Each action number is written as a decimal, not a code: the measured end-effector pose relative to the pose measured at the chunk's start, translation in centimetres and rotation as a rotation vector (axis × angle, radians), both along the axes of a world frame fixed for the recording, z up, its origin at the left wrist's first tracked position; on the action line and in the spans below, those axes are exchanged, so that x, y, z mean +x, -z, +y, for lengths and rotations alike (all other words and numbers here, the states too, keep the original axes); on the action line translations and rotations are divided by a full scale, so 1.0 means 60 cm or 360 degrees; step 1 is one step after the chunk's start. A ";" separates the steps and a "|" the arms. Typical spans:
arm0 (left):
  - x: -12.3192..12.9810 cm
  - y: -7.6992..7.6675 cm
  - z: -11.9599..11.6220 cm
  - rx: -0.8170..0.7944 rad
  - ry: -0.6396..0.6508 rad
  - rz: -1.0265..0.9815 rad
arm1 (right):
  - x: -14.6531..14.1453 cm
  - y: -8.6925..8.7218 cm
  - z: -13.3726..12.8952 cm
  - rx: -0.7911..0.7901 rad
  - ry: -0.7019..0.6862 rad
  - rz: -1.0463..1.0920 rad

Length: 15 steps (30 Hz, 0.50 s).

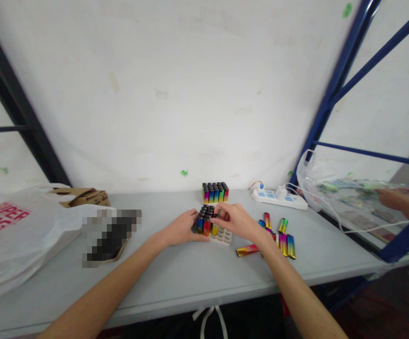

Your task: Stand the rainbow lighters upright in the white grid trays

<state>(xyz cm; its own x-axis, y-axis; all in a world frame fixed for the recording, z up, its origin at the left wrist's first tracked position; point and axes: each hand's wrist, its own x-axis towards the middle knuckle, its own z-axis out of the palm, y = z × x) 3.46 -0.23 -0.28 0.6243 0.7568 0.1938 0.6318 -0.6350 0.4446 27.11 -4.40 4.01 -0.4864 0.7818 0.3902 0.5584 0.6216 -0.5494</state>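
A white tray with small square slots stands on the grey table, its left part filled with upright, shiny multicoloured lighters with black tops. My left hand is curled around the left side of this tray, thumb along the near edge. Over the tray's right part, my right hand has its fingers pinched together at the top of a yellow-and-red lighter standing at the edge of the filled rows. Some slots at the tray's right show bare. Behind it stands a full block of lighters.
Several loose lighters lie right of the tray, partly behind my right forearm. A power strip with cables is at the back right. Leftward are a blurred dark object, a white plastic bag and cardboard. Another person's hands show beyond the blue frame.
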 end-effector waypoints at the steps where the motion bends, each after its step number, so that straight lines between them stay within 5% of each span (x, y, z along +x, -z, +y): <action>1: 0.000 -0.001 -0.001 0.0004 -0.0001 0.0005 | 0.000 -0.001 -0.001 -0.0006 -0.0005 -0.0001; 15: 0.000 0.004 0.004 0.0002 0.0020 0.0014 | 0.004 0.000 0.000 -0.0063 -0.0019 0.0021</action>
